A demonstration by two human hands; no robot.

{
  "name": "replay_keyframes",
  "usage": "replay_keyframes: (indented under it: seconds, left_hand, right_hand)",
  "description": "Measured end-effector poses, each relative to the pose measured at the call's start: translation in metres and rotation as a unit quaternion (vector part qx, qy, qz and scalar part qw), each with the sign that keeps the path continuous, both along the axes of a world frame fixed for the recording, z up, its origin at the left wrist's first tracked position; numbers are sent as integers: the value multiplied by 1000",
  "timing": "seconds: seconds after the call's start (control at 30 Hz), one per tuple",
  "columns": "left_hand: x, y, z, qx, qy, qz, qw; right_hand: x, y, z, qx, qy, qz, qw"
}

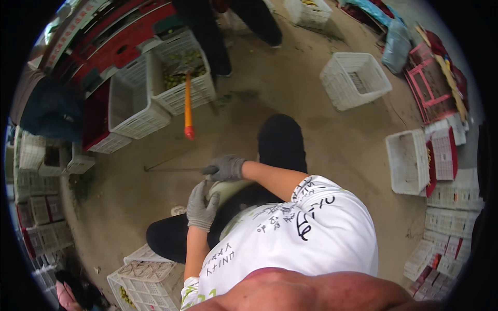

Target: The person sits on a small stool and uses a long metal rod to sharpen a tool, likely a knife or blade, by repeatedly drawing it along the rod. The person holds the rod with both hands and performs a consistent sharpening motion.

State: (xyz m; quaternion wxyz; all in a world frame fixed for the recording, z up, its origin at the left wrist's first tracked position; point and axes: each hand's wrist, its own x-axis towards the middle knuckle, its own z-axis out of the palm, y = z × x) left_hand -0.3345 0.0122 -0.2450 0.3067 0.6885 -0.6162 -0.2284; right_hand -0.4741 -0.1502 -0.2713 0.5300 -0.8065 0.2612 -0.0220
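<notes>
- The right hand (228, 168), gloved in gray, has its fingers curled near 1 end of a thin rod (174, 170); whether it grasps the rod cannot be told. If the rod is held loosely, it could twist or slip.
- The left hand (202, 208), also gloved, has its fingers extended along the left rim of a pale rounded thing (228, 187); touch or grasp cannot be told. The pale thing shows between the 2 hands, in front of the lap; without a firm hold or support, it could tip.
- The rod shows over the floor (321, 171), well in from the floor's right edge with its stacked crates. Its far end points left, away from the body; a foot passing there could catch it.
- An orange handle (188, 103) juts past the near edge of a crate (203, 93) holding green fruit (194, 59). A knock from a passing leg could lever the tool out and spill fruit.
- Another person's legs (254, 23) stand beyond that crate's far right corner, near enough to bump it.
</notes>
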Motion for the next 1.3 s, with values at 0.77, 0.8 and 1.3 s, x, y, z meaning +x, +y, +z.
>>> replay_keyframes:
  seconds: [0.77,0.8,1.3]
  left_hand:
    - [-19,-2,8,-74,-39,57,995]
    - [-19,-2,7,-63,-28,65,996]
    - [-16,5,-15,-96,91,90,987]
  right_hand:
    - [-10,35,31,-180,-10,-108,978]
    - [-10,36,31,-178,-10,-108,978]
    - [-9,36,26,-209,-44,-117,970]
